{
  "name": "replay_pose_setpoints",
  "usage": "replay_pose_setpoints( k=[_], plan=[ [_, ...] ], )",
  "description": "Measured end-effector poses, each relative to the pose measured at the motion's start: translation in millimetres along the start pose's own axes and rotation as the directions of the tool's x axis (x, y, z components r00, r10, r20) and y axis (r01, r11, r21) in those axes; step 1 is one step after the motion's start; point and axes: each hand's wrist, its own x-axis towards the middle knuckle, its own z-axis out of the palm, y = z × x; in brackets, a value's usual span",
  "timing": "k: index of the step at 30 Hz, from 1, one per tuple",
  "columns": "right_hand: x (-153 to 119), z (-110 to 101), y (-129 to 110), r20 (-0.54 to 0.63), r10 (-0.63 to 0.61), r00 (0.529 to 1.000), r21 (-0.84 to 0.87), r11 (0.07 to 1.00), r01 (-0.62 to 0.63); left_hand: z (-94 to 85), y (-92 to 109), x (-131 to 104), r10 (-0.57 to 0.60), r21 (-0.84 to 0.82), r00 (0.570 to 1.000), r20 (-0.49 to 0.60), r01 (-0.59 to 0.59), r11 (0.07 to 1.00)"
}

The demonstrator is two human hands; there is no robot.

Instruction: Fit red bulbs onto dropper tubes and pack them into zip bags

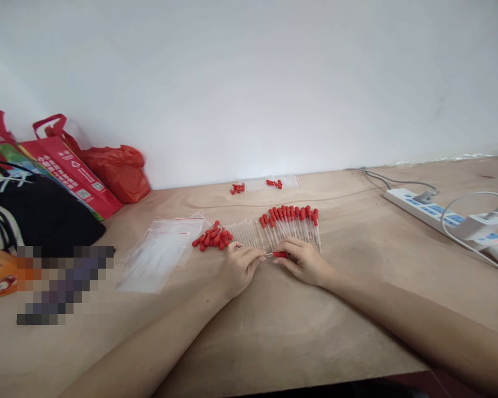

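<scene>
My left hand point(241, 266) is closed around a thin clear dropper tube, whose end shows between my two hands. In my right hand point(305, 262) a red rubber bulb point(279, 254) is pinched, its mouth toward the tube; whether the two are joined I cannot tell. Behind my left hand lies a row of bare clear tubes point(244, 232). Left of them is a pile of loose red bulbs point(212, 237). Beyond my right hand, droppers point(292, 221) with red bulbs on their tubes are fanned out side by side on the wooden table point(249, 342).
Clear zip bags point(160, 254) lie left of the bulbs. Further tubes and bulbs point(255, 185) rest near the wall. A white power strip point(427, 210) with cables sits at right. Shopping bags point(70, 171), a black bag point(41, 215) and an orange packet point(2, 271) stand at left.
</scene>
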Motion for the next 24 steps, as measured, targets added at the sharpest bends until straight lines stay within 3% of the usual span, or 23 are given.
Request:
replay_pose_setpoints(
  k=[9,24],
  plan=[
    [-3.5,0.8,-1.0,-0.048,-0.101,0.994,-0.012,0.995,0.1,2.3,0.7,-2.0,0.089,-0.011,0.996,-0.027,-0.089,0.996],
    [-5.3,3.4,-0.5,0.01,-0.177,0.984,-0.15,0.973,0.176,3.8,4.8,-3.2,0.107,0.053,0.994,0.0,-0.107,0.993]
  ],
)
